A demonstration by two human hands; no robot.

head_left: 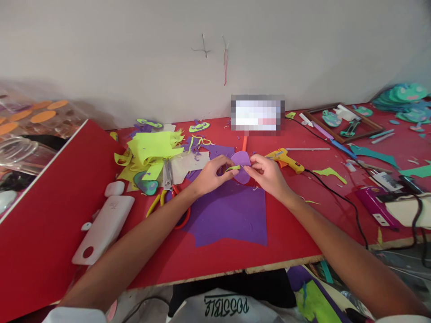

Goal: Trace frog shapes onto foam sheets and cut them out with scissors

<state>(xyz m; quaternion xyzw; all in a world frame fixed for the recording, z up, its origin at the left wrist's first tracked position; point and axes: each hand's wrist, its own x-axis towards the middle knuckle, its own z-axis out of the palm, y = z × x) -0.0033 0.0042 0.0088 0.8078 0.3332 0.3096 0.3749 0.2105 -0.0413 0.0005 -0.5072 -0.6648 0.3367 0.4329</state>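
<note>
Over the table's middle, my left hand (pixel 213 173) pinches a thin yellow-green foam strip (pixel 232 169) between thumb and fingers. The strip lies across a light purple rounded foam cutout (pixel 241 158). My right hand (pixel 269 174) grips that cutout by its right edge, thumb and fingers closed on it. Both hands meet at the piece, and the fingers hide part of its outline. Below them lies a large dark purple foam sheet (pixel 232 215). Just right of my right hand rests a yellow glue gun (pixel 288 160). Scissors (pixel 167 177) lie left of my left hand.
Yellow-green foam scraps (pixel 148 150) pile up at left, near a white power bank (pixel 104 229) and a red panel (pixel 60 215). A blurred-out rectangle (pixel 257 114) stands against the wall. Rightward are a wooden frame (pixel 370 134), black cables and a purple power strip (pixel 377 208).
</note>
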